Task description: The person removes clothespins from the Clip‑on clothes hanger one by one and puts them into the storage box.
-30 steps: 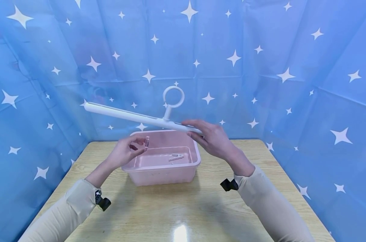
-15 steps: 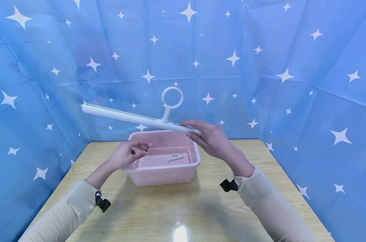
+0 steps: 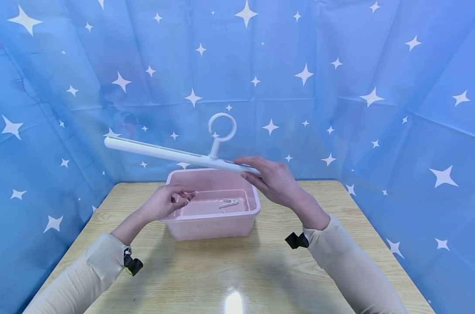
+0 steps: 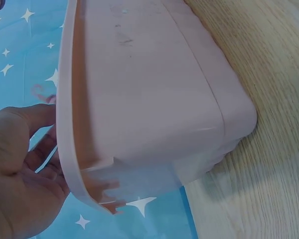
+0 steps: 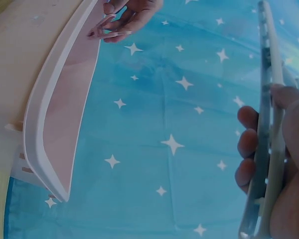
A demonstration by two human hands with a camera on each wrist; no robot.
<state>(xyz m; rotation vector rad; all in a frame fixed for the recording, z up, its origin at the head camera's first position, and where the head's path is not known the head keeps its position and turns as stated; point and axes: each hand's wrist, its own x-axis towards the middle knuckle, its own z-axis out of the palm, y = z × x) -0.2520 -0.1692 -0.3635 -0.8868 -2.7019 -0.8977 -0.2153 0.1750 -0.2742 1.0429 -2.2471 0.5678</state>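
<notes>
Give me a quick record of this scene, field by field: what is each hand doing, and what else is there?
Left hand: pinches a small pink clip over the near-left rim of the basket
Right hand: grips one end of a white hanger bar, held in the air above the basket
Hanger: long bar with a ring on top, tilted
Pink basket: stands on the wooden table
Inside basket: another clip on the bottom
Backdrop: blue cloth with white stars
</notes>
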